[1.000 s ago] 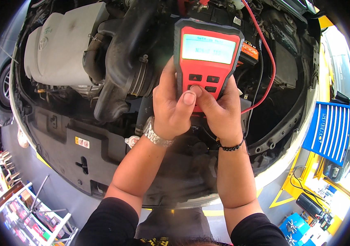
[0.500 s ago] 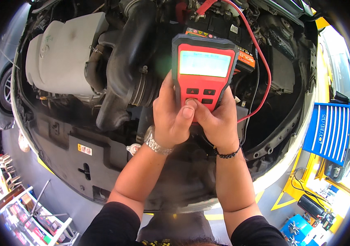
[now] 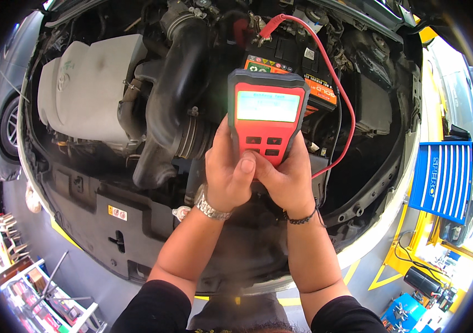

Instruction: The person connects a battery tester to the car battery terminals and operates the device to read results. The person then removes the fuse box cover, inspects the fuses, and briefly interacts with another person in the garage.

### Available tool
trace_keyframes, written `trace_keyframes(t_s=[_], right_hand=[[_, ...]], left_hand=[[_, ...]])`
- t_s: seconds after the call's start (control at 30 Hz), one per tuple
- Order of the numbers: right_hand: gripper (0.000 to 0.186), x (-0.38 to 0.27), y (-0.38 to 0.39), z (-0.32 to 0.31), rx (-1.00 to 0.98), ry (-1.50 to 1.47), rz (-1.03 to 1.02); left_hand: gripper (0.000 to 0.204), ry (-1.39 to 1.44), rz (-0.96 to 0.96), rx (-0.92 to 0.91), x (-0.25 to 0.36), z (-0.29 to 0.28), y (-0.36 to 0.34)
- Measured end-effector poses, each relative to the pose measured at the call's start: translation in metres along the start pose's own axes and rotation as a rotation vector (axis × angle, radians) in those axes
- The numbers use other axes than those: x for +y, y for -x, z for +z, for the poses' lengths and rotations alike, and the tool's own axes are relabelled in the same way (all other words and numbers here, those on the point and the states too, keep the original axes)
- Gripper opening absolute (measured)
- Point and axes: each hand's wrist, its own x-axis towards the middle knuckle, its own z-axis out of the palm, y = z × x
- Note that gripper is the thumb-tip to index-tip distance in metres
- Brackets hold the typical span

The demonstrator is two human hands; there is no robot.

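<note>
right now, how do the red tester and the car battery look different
The tester is held up in the left hand and right hand; the battery sits in the engine bay.
The tester's face is mainly red; the battery has a black top and an orange label.
The tester shows a lit screen and buttons; no screen shows on the battery.
Both have black on their casing.

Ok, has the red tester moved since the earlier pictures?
Yes: judged against the battery, the red tester has shifted lower in the view, leaving more of the battery showing.
</note>
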Motion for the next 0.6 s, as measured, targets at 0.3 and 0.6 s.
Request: trace_keyframes(t_s=[0.3,0.6], right_hand=[[0.055,-0.0014,0.0008,0.0022,-0.016,-0.100,0.014],[0.057,0.0035,-0.0005,-0.0012,-0.026,0.015,-0.067]], left_hand=[[0.084,0.000,0.003,0.000,0.0003,0.0003,-0.0015],[0.077,0.044,-0.084,0.034,0.0032,0.0033,0.0026]])
